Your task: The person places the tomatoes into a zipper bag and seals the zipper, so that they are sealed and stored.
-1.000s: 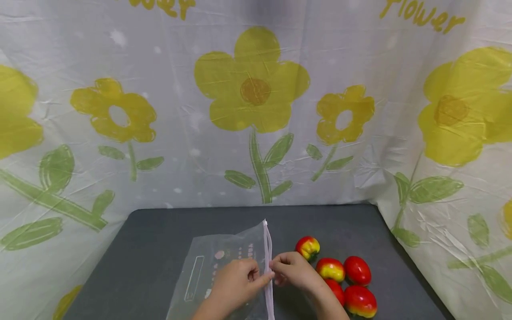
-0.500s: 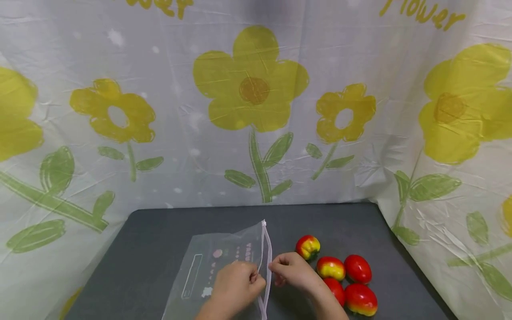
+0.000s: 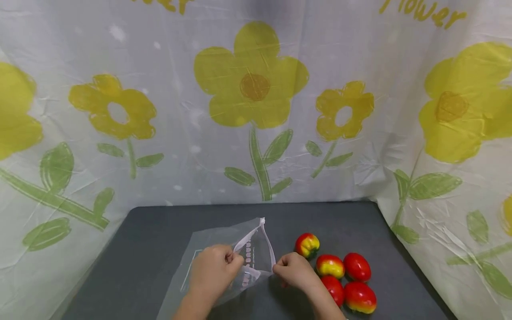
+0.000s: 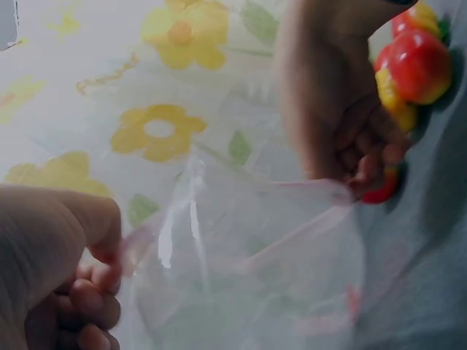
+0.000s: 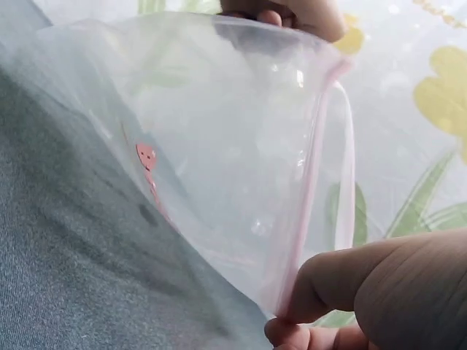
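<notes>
A clear plastic zipper bag [image 3: 216, 235] with pink printing and a pale pink zip edge lies on the dark table, its mouth facing right and spread wide. My left hand [image 3: 214, 271] pinches one side of the mouth and lifts it. Thumb and finger of my right hand [image 3: 295, 270] pinch the opposite edge near the zip strip. In the left wrist view the bag [image 4: 241, 284] stretches between both hands. From the right wrist view, the bag's inside [image 5: 211, 138] shows only clear film and no contents.
Just right of my right hand lie several glossy red and yellow fruits or peppers, among them a red-and-yellow pepper [image 3: 307, 245] and a red oval one [image 3: 357, 266]. A flower-printed curtain [image 3: 176, 111] hangs behind the dark table [image 3: 160, 231].
My left hand has moved left, pulling its side of the zip edge away from the right hand's side. The bag's mouth has gone from closed together to wide apart. The right hand has barely moved.
</notes>
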